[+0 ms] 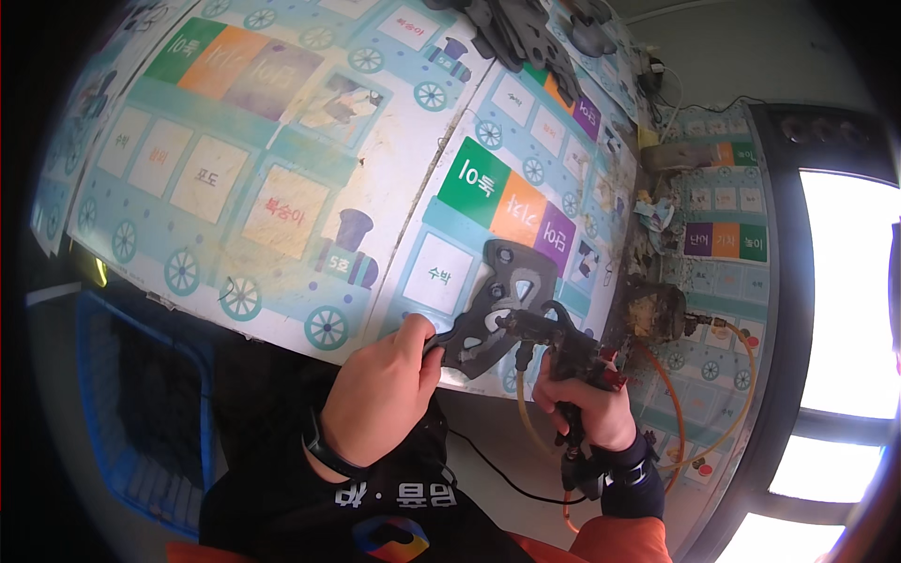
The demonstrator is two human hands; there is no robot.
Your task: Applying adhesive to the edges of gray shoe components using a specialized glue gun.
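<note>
My left hand (377,392) is closed around the lower left end of a flat dark grey part (511,267) with several cutouts, tilted at the table's near edge. In my right hand (601,411) is a black spray gun (563,342), its grip wrapped by my fingers. The gun's nozzle end points left and lies close in front of the part; whether they touch I cannot tell. A yellowish hose (522,399) hangs from the gun's front, and an orange hose (567,507) shows below its grip.
Printed sheets with train pictures cover the table (216,178) and the wall panel at right. More dark grey parts (516,33) lie at the far side. A stained block-like fitting (655,311) with hoses stands right of the gun. A blue basket (141,469) is at lower left.
</note>
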